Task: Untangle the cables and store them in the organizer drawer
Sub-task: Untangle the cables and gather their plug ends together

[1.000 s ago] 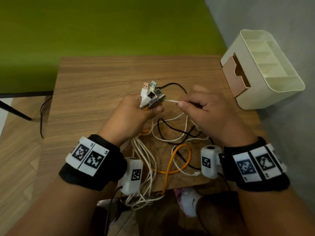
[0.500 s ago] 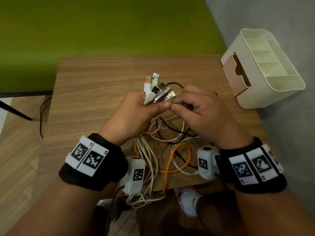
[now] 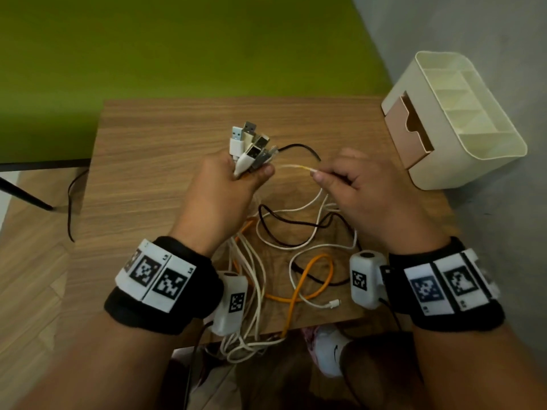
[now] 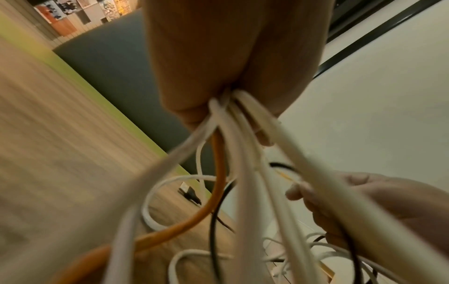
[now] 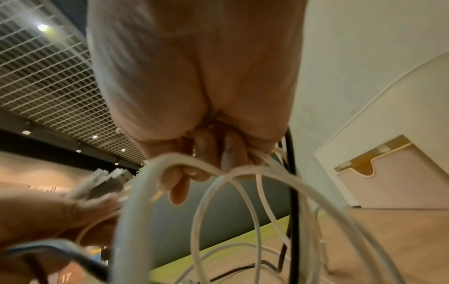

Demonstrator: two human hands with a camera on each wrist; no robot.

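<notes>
Where half a second ago our hands met, our right hand (image 3: 352, 184) now pinches one pale cable (image 3: 291, 167) drawn right, apart from the plug bundle (image 3: 250, 149) gripped in our left hand (image 3: 225, 187); one strand separating.

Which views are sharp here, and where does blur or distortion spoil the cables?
Head view: evenly lit, mostly sharp, table edges bowed; right hand slightly smeared. Left wrist view: near white cables thick and out of focus, table streaked. Right wrist view: hand soft, ceiling grid curved, organizer drawer readable.
</notes>
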